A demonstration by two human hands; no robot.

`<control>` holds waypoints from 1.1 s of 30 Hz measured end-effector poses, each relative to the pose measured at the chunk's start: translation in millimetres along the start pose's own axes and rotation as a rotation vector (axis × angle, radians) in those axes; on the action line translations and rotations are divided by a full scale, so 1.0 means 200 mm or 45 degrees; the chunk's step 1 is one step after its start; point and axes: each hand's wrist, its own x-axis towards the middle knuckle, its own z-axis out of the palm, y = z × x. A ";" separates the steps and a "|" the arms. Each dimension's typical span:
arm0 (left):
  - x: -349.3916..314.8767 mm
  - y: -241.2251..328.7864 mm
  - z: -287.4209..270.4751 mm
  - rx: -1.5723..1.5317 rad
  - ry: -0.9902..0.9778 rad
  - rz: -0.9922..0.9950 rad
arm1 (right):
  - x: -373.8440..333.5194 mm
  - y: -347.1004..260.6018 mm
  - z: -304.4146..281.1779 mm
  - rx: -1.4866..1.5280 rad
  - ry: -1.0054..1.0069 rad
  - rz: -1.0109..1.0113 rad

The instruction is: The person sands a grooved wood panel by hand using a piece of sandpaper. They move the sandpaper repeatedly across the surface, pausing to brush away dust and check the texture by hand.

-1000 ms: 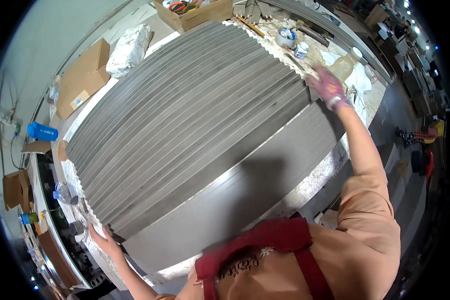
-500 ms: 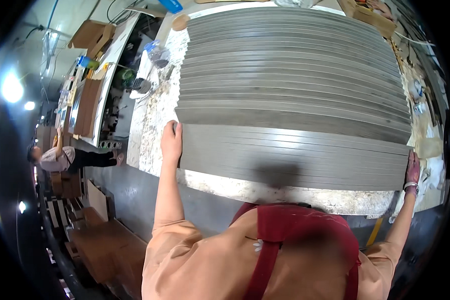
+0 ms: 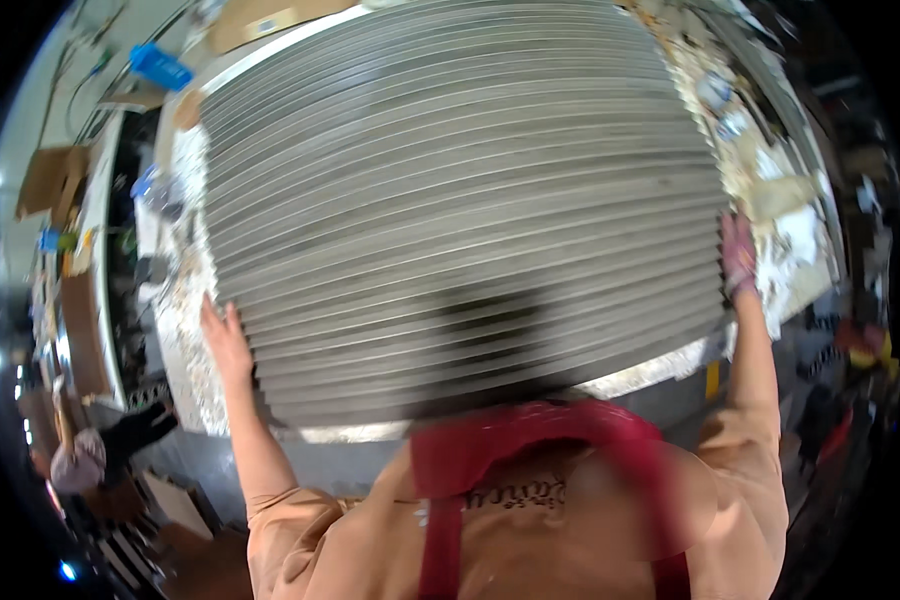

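Long grey strips lie across the worktable, overlapping in even steps from the far side to the near edge. At their left ends, my left hand rests along the edge with its fingers stretched and slightly apart. My right hand, in what looks like a thin purplish glove, lies flat against the right ends, fingers extended. Neither hand is wrapped round a strip. A dark shadow falls over the nearer strips in the middle.
Left of the strips are a round tan lid or disc, a blue container and a clear plastic bottle. Crumpled pale wrap lies on the right. A person stands by another bench at the far left.
The wide near band of closely stacked strips is now fanned into overlapping steps like the others. Both hands stay at the ends, now with fingers more outstretched. My view has turned.
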 end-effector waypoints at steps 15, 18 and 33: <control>-0.69 -0.36 -0.17 -0.975 -0.153 -0.953 | -0.24 0.69 -0.16 0.348 -0.089 0.298; -0.64 -0.12 -0.05 -0.819 -0.065 -0.529 | -0.08 1.12 -0.08 0.722 0.161 -0.077; -0.27 -0.22 -0.34 -1.258 -0.075 -0.589 | 0.14 0.72 -0.07 0.886 -0.165 0.132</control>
